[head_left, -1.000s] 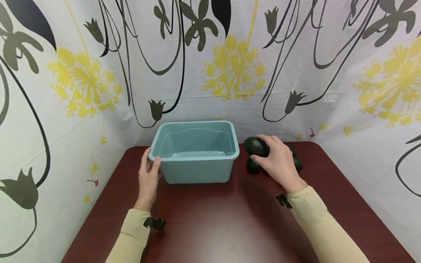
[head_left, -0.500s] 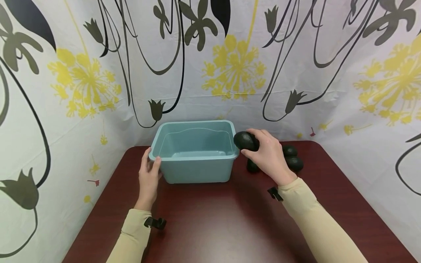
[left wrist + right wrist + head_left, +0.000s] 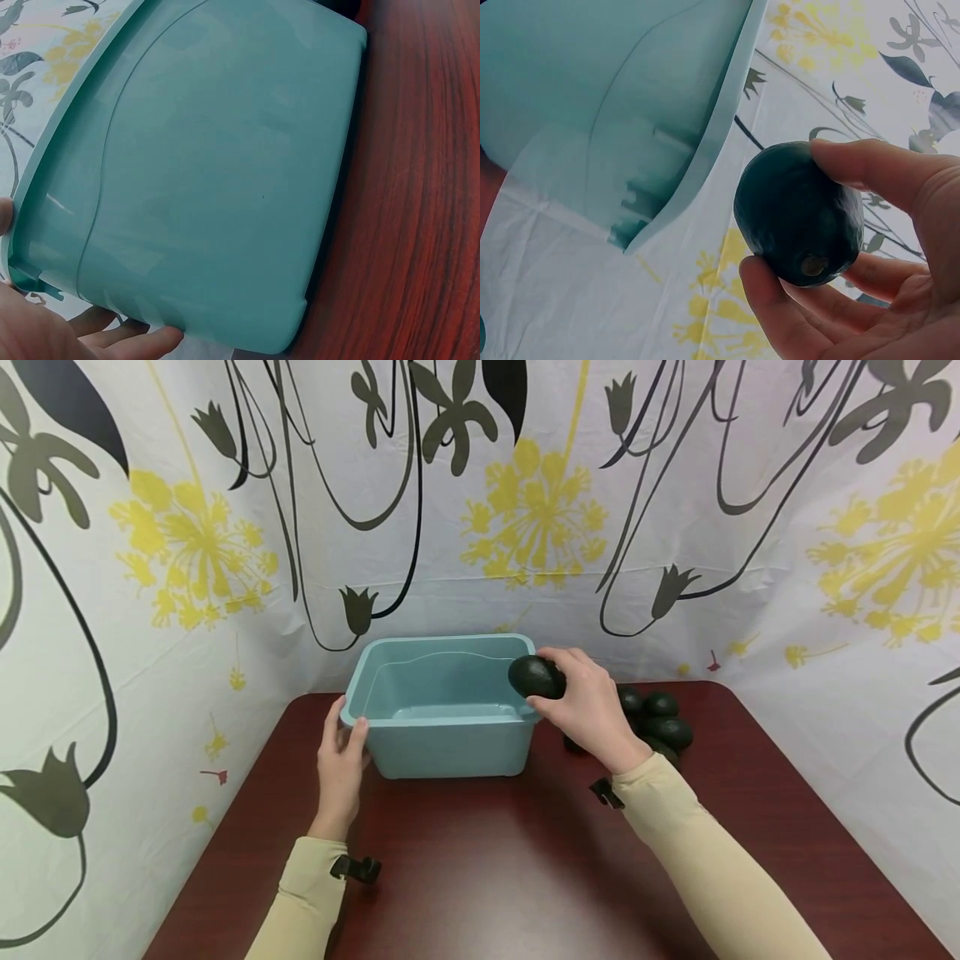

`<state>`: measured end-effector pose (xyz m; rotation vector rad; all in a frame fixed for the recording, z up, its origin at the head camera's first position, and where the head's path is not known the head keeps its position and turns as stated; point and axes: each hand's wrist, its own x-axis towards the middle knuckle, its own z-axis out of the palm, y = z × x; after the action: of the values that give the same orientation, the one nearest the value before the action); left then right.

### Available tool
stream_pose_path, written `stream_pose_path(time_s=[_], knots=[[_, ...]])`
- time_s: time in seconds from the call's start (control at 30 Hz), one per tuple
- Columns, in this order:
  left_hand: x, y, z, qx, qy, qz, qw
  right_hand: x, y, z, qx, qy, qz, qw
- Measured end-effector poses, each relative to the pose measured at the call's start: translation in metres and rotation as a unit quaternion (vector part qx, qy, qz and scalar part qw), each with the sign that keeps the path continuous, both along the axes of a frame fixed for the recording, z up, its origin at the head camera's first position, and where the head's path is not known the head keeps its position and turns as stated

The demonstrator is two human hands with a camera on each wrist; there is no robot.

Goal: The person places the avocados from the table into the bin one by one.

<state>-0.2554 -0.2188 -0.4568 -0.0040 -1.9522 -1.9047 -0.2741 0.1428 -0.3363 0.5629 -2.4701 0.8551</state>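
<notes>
A teal plastic bin [image 3: 442, 750] stands on the table, its inside bare in the head view. My left hand [image 3: 341, 772] grips its left front corner, thumb at the rim and fingers along the side; the left wrist view shows those fingers [image 3: 142, 346] against the wall. Between thumb and fingers, my right hand [image 3: 588, 710] holds a dark green avocado [image 3: 536, 677] at the height of the bin's right rim, overlapping the opening. The right wrist view shows the stem end of this avocado [image 3: 795, 214] facing the camera.
Several more avocados [image 3: 667, 732] lie in a group right of the bin, partly hidden behind my right hand and wrist. The dark red table [image 3: 465, 860] reaches back to a white cloth [image 3: 450, 585] with printed flowers, which hangs close behind the bin.
My right hand has carried the avocado leftward and slightly up, from above the group to the bin's right rim. The left hand and the bin have stayed put.
</notes>
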Motion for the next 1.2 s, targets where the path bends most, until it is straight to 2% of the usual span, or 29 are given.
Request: stream_pose_path(time_s=[0.37,0.7,0.93,1.2], knots=[[-0.002,-0.001,-0.002,0.007,-0.004,-0.003,1.0,-0.013,-0.023,-0.001,-0.004,-0.019,0.031,0.9993],[0.013,0.007,0.02,0.007,-0.014,-0.008,0.9998,-0.024,-0.038,0.009,0.009,-0.045,0.05,0.9977],[-0.001,0.002,0.001,0.01,0.0,-0.005,0.9999,-0.031,-0.045,0.02,0.012,-0.053,0.061,0.9967],[-0.002,0.0,-0.002,0.005,0.007,0.005,0.9999,-0.04,-0.06,0.028,0.039,-0.069,0.078,0.9938]])
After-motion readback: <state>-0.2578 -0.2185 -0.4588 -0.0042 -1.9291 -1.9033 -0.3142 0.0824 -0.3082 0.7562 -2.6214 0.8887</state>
